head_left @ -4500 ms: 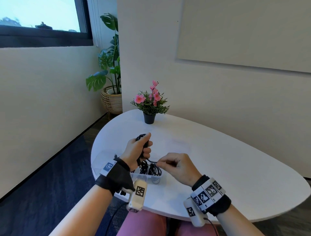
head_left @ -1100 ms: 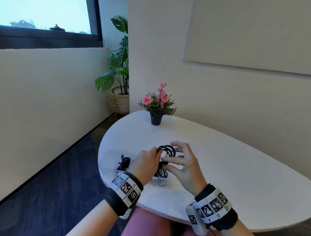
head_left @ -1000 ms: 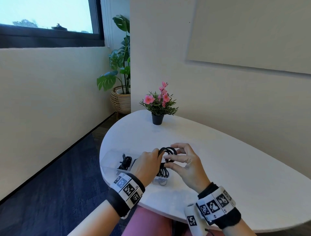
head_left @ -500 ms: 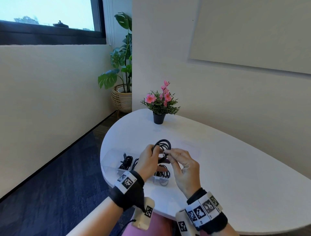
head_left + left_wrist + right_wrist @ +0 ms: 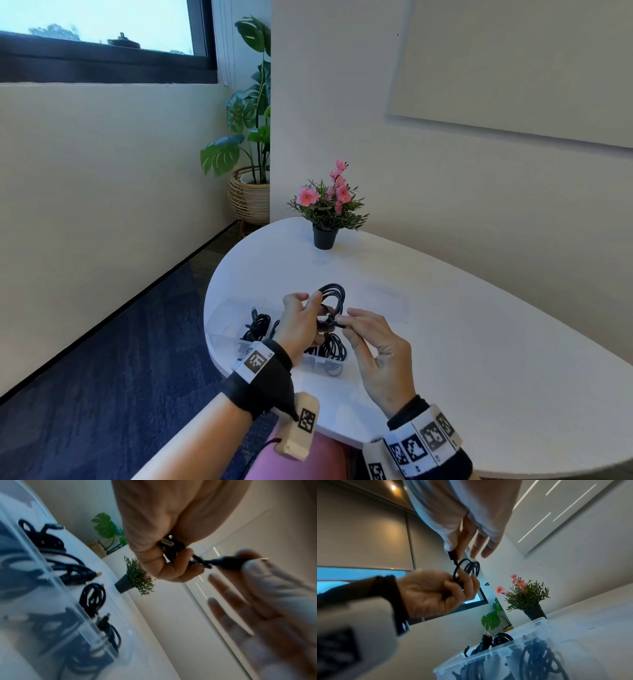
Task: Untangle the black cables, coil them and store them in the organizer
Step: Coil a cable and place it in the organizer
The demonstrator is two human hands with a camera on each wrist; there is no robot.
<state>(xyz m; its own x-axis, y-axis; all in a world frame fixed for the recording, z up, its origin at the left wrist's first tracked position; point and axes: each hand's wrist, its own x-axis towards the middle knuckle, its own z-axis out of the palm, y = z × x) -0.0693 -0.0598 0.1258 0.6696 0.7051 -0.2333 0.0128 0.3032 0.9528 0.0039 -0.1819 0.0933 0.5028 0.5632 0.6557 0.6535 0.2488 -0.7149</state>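
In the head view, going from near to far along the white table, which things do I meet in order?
Clear organizer with stored cables at the near left edge → coiled black cable held above the table by the left hand and right hand → small flower pot at the far edge.

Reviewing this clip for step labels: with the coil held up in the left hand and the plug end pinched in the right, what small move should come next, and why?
Probably tuck the plug end through or round the coiled cable to lock it. The left hand grips the coil above the clear organizer; the right hand pinches the loose end beside it, so the coil is not yet secured for storing.
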